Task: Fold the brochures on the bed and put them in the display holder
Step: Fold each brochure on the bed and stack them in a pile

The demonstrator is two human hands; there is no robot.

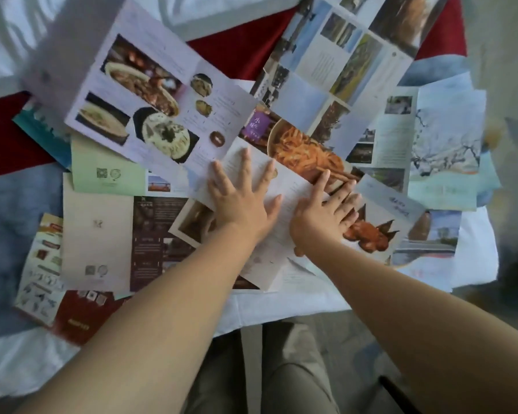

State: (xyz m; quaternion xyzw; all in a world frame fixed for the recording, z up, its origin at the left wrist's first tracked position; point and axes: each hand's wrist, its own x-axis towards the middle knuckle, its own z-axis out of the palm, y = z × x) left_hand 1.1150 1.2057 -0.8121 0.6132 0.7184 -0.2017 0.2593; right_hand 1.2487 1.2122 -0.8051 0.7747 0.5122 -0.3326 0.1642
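Note:
Several brochures lie spread and overlapping on the bed. My left hand [242, 192] presses flat, fingers spread, on the white folded-over panel of a food brochure [284, 186]. My right hand [326, 210] lies flat beside it, fingers straight, across the panel's right edge and the brochure's orange food photos [305, 150]. A large open food brochure [150, 100] lies to the upper left, a landscape brochure [335, 55] to the upper right. No display holder is in view.
The bed has white sheets [9, 37] and a red runner [231, 52]. Cream [97, 234], green [108, 171] and dark maroon [156, 234] brochures lie at left, pale blue ones [443, 150] at right. My knees are below the bed's near edge [281, 306].

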